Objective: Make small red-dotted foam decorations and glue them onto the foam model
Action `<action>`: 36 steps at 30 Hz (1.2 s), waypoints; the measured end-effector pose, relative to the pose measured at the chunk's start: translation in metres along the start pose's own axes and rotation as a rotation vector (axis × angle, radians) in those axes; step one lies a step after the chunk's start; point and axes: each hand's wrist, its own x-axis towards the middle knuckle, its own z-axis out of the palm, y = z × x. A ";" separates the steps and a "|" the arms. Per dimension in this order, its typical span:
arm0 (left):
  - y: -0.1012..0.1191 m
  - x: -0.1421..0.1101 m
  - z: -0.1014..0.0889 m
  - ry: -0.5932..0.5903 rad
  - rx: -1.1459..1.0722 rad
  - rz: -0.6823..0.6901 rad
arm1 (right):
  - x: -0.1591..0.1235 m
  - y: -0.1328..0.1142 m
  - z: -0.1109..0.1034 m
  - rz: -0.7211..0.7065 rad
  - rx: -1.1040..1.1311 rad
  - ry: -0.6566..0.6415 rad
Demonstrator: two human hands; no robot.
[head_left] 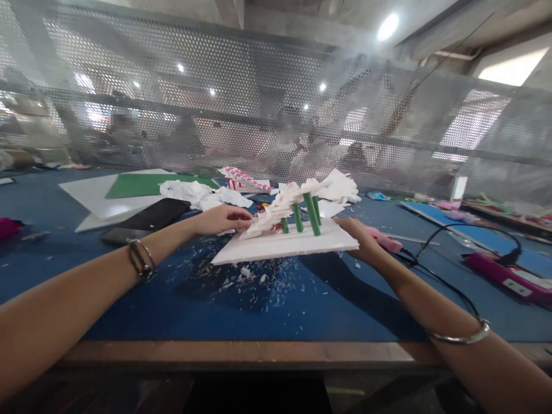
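Note:
A small foam model (297, 244) is tilted above the table, with a flat white base, several green posts and a sloping row of white pieces on top. My right hand (357, 234) grips the base at its right edge, its fingertips hidden behind the board. At the model's left side is my left hand (223, 219), fingers apart and slightly bent, the tips at the low end of the slope. Whether they press on it I cannot tell. Beside my right wrist lies a pink-handled tool (384, 239) with a black cord.
White shavings (245, 282) litter the blue table (181, 316). A black phone (149, 218) lies at left, near white and green sheets (150, 185). Behind are crumpled white paper (202, 192) and a pink-and-white model (245, 179). A purple power strip (509, 276) sits right; a perforated metal screen (259, 98) stands behind.

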 end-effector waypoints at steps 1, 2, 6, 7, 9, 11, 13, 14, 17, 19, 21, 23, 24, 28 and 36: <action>0.000 0.000 0.001 0.007 0.016 0.005 | 0.000 -0.002 -0.001 0.000 -0.016 -0.026; -0.001 0.001 0.002 0.018 0.032 0.009 | 0.000 -0.004 -0.002 0.002 -0.023 -0.046; -0.001 0.002 0.008 0.123 0.098 0.011 | -0.003 -0.012 -0.009 0.008 -0.043 -0.085; -0.001 0.002 0.010 0.152 0.112 0.014 | -0.003 -0.013 -0.011 0.016 -0.049 -0.078; -0.001 0.003 0.012 0.200 0.137 0.021 | -0.004 -0.016 -0.015 0.041 -0.060 -0.048; -0.001 0.003 0.013 0.211 0.146 0.023 | -0.005 -0.018 -0.018 0.064 -0.065 -0.014; -0.002 0.003 0.014 0.207 0.155 0.024 | -0.005 -0.019 -0.021 0.073 -0.062 0.012; -0.002 0.003 0.014 0.203 0.163 0.026 | -0.006 -0.019 -0.021 0.072 -0.058 0.024; -0.004 0.003 0.015 0.195 0.189 0.022 | -0.007 -0.019 -0.022 0.069 -0.039 0.069; -0.004 0.002 0.015 0.197 0.202 0.007 | -0.007 -0.020 -0.022 0.081 -0.019 0.119; -0.005 0.001 0.015 0.203 0.213 -0.015 | -0.007 -0.020 -0.022 0.105 0.002 0.182; -0.005 0.001 0.014 0.207 0.216 -0.039 | -0.007 -0.021 -0.022 0.129 0.024 0.238; -0.005 0.001 0.013 0.206 0.213 -0.050 | -0.007 -0.022 -0.023 0.138 0.033 0.258; -0.004 0.002 0.011 0.177 0.174 -0.081 | -0.007 -0.024 -0.024 0.136 0.082 0.273; 0.003 0.001 0.008 0.126 0.077 -0.115 | -0.007 -0.024 -0.023 0.134 0.139 0.249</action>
